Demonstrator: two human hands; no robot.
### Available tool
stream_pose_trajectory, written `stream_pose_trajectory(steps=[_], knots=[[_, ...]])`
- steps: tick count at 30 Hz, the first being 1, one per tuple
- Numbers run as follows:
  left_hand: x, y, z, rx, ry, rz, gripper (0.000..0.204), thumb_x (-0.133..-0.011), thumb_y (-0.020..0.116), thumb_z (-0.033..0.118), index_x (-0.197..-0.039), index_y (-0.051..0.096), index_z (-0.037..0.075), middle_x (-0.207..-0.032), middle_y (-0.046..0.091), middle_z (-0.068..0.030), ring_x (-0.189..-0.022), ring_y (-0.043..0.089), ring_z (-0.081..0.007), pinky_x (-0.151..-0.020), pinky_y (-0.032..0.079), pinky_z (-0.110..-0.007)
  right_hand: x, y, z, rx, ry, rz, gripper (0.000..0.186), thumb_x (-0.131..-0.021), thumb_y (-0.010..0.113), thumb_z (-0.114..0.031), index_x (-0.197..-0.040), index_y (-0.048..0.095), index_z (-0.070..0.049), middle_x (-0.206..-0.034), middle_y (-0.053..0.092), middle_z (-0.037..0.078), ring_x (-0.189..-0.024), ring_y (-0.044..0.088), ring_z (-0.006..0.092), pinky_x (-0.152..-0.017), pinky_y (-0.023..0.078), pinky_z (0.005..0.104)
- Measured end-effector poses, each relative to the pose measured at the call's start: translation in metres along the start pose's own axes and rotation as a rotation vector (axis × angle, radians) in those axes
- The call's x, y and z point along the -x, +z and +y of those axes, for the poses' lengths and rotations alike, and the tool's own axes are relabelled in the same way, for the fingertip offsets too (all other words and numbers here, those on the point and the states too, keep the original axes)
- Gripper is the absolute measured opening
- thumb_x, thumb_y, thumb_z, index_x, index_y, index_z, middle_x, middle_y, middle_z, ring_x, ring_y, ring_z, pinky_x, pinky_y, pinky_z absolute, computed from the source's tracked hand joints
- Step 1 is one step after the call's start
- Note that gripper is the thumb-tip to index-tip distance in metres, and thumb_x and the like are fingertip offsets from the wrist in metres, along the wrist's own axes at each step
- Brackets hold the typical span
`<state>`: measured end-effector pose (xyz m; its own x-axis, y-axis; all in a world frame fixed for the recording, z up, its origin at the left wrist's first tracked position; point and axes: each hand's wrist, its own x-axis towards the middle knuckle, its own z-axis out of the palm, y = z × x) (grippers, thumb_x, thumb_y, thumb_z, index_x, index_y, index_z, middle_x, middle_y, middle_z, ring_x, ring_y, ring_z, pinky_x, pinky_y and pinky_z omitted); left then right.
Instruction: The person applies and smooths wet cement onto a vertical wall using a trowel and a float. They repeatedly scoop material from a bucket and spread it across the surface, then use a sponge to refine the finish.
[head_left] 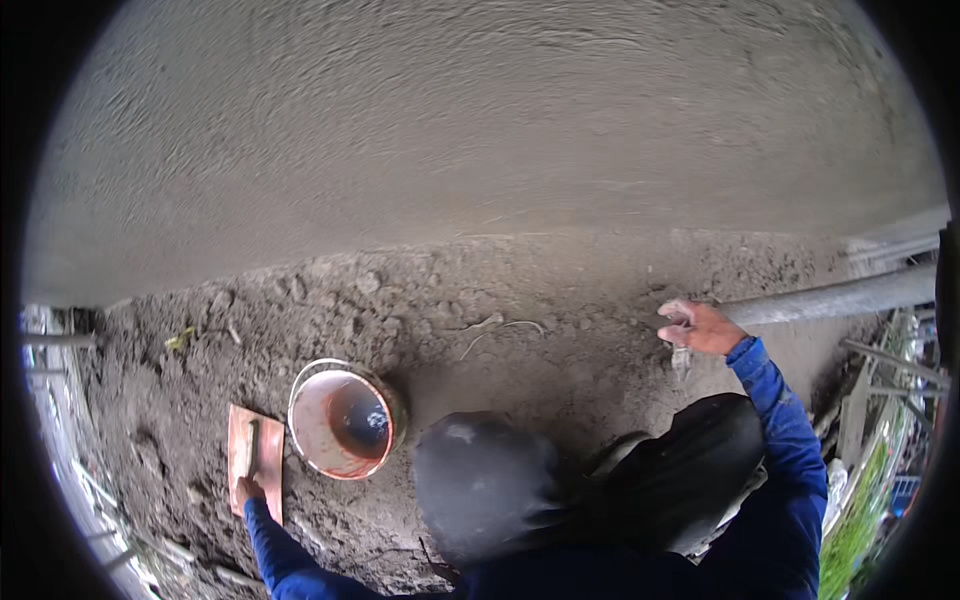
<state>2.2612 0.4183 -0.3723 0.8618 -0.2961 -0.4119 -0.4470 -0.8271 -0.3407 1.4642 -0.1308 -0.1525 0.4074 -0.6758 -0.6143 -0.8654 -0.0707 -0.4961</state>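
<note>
On the left, my left hand is closed at the lower end of the handle of a flat reddish plastering float. The float is flat against the soil or just above it; I cannot tell which. A round bucket stands just right of it, with dark liquid and reddish residue inside. Over on the right, my right hand is dusty, its fingers bent but apart. Just below those fingers is a small pale object, too blurred to name. Whether the hand touches it is unclear.
A grey plastered wall rises ahead. Lumpy soil lies along its base. A thick grey pole extends rightward from beside my right hand. My dark-clad knees are in the lower middle. Boards and grass lie at far right.
</note>
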Motion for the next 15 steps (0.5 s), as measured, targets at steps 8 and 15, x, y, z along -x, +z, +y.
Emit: stream_pose_trajectory(steps=[8, 15], knots=[[0.067, -0.251, 0.128, 0.066, 0.288, 0.513, 0.037, -0.090, 0.057, 0.030, -0.113, 0.062, 0.001, -0.101, 0.066, -0.0236, -0.091, 0.064, -0.0414, -0.077, 0.050, -0.050, 0.049, -0.018, -0.104, -0.051, -0.072, 0.013, 0.054, -0.089, 0.066, -0.038, -0.128, 0.051, -0.003, -0.101, 0.068, 0.013, -0.091, 0.066, 0.0241, -0.081, 0.052, 0.0364], [0.260, -0.371, 0.299, 0.571, 1.024, 0.924, 0.030, -0.088, 0.059, 0.014, -0.115, 0.063, 0.002, -0.103, 0.066, -0.0144, -0.096, 0.063, -0.0277, -0.085, 0.049, -0.042, 0.019, 0.034, -0.248, -0.322, -0.711, -0.146, 0.041, -0.091, 0.066, -0.034, -0.115, 0.061, -0.001, -0.101, 0.067, 0.014, -0.093, 0.065, 0.0198, -0.080, 0.052, 0.0329]])
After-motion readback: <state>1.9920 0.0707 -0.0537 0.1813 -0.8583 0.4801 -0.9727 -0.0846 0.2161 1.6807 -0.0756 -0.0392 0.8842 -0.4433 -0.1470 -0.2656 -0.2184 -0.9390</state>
